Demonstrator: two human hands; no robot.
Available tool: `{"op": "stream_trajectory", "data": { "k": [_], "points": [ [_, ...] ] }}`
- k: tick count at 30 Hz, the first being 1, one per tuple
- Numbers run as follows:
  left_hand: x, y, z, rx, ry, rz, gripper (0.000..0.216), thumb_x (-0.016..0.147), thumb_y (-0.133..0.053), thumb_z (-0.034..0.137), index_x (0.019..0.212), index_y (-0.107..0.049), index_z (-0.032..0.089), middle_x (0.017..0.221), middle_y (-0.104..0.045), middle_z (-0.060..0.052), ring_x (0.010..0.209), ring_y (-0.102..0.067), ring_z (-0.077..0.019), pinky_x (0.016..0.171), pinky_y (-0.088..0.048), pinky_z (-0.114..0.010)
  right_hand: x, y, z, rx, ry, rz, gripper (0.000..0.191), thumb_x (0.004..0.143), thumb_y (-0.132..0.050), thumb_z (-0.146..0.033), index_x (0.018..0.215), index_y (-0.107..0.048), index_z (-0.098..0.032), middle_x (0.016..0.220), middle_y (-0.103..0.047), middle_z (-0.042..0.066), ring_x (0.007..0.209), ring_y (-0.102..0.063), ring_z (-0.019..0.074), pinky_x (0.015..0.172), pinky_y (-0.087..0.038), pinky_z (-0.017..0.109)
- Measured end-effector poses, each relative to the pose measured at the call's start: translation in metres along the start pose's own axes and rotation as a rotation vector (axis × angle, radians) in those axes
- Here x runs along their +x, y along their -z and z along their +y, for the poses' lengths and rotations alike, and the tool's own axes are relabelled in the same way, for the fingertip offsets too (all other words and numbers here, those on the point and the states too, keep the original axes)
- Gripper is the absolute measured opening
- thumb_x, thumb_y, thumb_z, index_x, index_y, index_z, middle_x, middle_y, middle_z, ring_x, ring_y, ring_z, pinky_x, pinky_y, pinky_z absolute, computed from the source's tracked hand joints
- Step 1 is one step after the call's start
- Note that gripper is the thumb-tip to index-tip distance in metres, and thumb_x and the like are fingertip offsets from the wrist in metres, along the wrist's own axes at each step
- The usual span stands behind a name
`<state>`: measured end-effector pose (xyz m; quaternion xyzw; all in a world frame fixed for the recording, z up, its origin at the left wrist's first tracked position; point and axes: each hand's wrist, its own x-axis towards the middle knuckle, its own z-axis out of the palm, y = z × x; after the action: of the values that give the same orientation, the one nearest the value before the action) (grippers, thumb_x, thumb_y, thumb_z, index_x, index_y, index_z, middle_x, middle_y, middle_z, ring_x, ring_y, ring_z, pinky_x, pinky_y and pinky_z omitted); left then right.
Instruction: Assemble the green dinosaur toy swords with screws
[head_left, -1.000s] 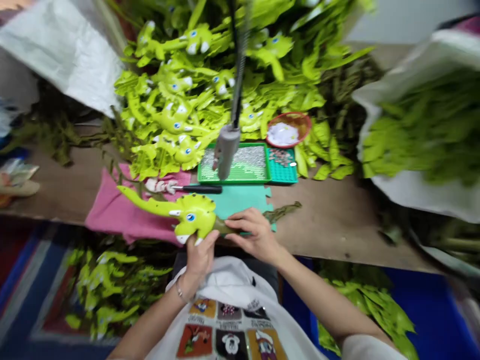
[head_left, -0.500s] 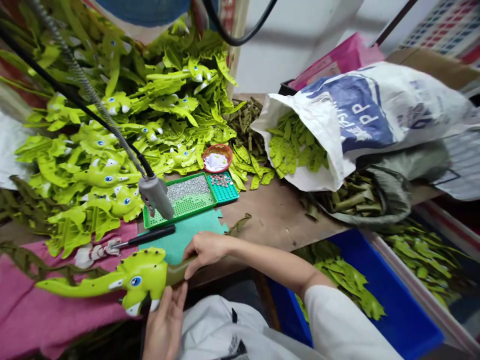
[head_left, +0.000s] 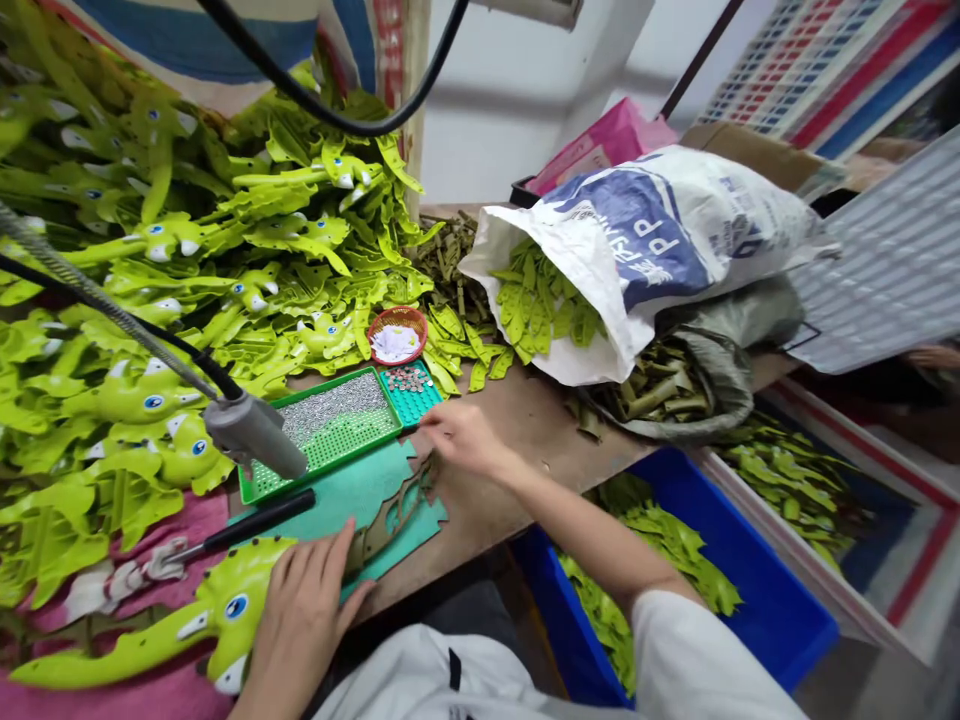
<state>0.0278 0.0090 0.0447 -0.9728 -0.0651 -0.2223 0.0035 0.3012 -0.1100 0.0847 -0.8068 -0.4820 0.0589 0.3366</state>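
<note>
A bright green dinosaur-head toy (head_left: 236, 605) with a blue eye and white horns lies on its side at the left, its long tapering part pointing left. My left hand (head_left: 307, 605) is laid over its right end, fingers curved over it and thumb apart. From under that hand an olive-brown toothed part (head_left: 390, 520) stretches over the teal mat (head_left: 322, 515). My right hand (head_left: 469, 437) is at the near right corner of a small teal tray (head_left: 412, 405) of round metal pieces, fingertips pinched together. Whatever is between them is too small to make out.
A green tray (head_left: 322, 465) of small silvery parts and a red basket (head_left: 399, 335) of white pieces stand behind the mat. A black-handled screwdriver (head_left: 259, 520) lies left. A lamp head (head_left: 255, 435) hangs low. Right are a white sack (head_left: 720, 220) and a blue bin (head_left: 787, 620).
My right hand has left the toy's olive part and moved up to the small teal tray. My left hand has shifted from below the toy to over it. The camera view has turned right.
</note>
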Motion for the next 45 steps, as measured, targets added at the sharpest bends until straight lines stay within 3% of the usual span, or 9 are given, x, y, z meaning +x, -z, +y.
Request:
{"op": "stream_trajectory", "data": {
  "k": [2,8,16,26,31,33,38,41,45],
  "points": [
    [-0.003,-0.004,0.0,0.048,-0.023,-0.032,0.038,0.102,-0.044,0.03,0.134,-0.051,0.011,0.096,-0.069,-0.009,0.084,-0.062,-0.0229,0.085,-0.044,-0.039,0.01,0.028,0.046,-0.088,-0.24,0.225,0.011,0.08,-0.06,-0.015,0.081,-0.069,-0.021,0.086,-0.073,0.004,0.081,-0.065,0.0178,0.08,-0.049,0.028],
    [-0.005,-0.007,0.0,0.048,-0.022,-0.056,0.033,0.101,-0.046,0.027,0.131,-0.053,0.013,0.097,-0.068,-0.008,0.084,-0.061,-0.0223,0.084,-0.041,-0.037,0.026,0.097,0.154,-0.229,-0.58,0.608,0.029,0.075,-0.045,-0.01,0.101,-0.058,-0.012,0.103,-0.064,0.017,0.096,-0.058,0.0259,0.093,-0.046,0.044],
    [-0.007,-0.01,-0.001,0.011,0.015,-0.141,0.037,0.098,-0.052,0.031,0.133,-0.055,0.018,0.099,-0.069,-0.007,0.086,-0.062,-0.0222,0.083,-0.042,-0.036,0.027,0.096,0.19,-0.322,-0.581,0.628,0.037,0.068,-0.05,-0.01,0.104,-0.061,-0.013,0.111,-0.059,0.016,0.099,-0.057,0.0254,0.095,-0.047,0.042],
    [0.017,-0.004,0.017,0.003,0.107,-0.285,0.028,0.092,-0.055,0.02,0.119,-0.06,0.016,0.09,-0.064,-0.007,0.082,-0.063,-0.0251,0.073,-0.049,-0.036,0.023,0.118,0.171,-0.442,-0.247,0.462,0.015,0.076,-0.05,-0.014,0.084,-0.062,-0.019,0.129,-0.062,0.017,0.118,-0.057,0.0301,0.105,-0.044,0.048],
    [0.023,0.008,0.015,-0.074,0.135,-0.35,0.021,0.091,-0.052,0.014,0.111,-0.055,0.016,0.094,-0.064,-0.006,0.084,-0.065,-0.023,0.072,-0.051,-0.032,0.005,0.113,0.143,-0.413,-0.023,0.545,0.013,0.077,-0.055,-0.019,0.089,-0.055,-0.021,0.123,-0.066,0.016,0.117,-0.06,0.0295,0.109,-0.041,0.054],
    [0.025,0.013,0.011,-0.115,0.151,-0.333,0.022,0.09,-0.054,0.013,0.112,-0.052,0.016,0.095,-0.065,-0.007,0.082,-0.067,-0.0227,0.069,-0.051,-0.031,-0.009,0.095,0.118,-0.32,0.085,0.466,0.015,0.083,-0.052,-0.021,0.098,-0.054,-0.022,0.113,-0.07,0.013,0.108,-0.064,0.0258,0.111,-0.04,0.054],
    [0.035,0.029,0.008,-0.216,0.23,-0.328,0.033,0.09,-0.064,0.023,0.119,-0.049,0.016,0.099,-0.069,-0.007,0.082,-0.07,-0.0221,0.065,-0.049,-0.029,-0.052,0.018,0.038,-0.208,0.422,-0.002,0.022,0.093,-0.042,-0.016,0.092,-0.062,-0.025,0.097,-0.07,0.004,0.092,-0.064,0.0166,0.117,-0.034,0.049],
    [0.041,0.038,0.011,-0.275,0.281,-0.395,0.045,0.088,-0.071,0.041,0.12,-0.051,0.017,0.101,-0.068,-0.007,0.085,-0.07,-0.0222,0.067,-0.048,-0.028,-0.074,-0.029,-0.005,-0.101,0.438,-0.151,0.028,0.096,-0.042,-0.016,0.092,-0.067,-0.028,0.097,-0.07,0.003,0.095,-0.064,0.0161,0.118,-0.033,0.048],
    [0.045,0.046,0.014,-0.325,0.358,-0.551,0.036,0.086,-0.071,0.048,0.102,-0.059,0.017,0.096,-0.067,-0.005,0.084,-0.068,-0.022,0.066,-0.045,-0.028,-0.095,-0.074,-0.035,0.105,0.304,-0.141,0.021,0.092,-0.055,-0.022,0.088,-0.072,-0.033,0.095,-0.073,0.003,0.121,-0.06,0.0256,0.119,-0.025,0.059]
  ]
}}
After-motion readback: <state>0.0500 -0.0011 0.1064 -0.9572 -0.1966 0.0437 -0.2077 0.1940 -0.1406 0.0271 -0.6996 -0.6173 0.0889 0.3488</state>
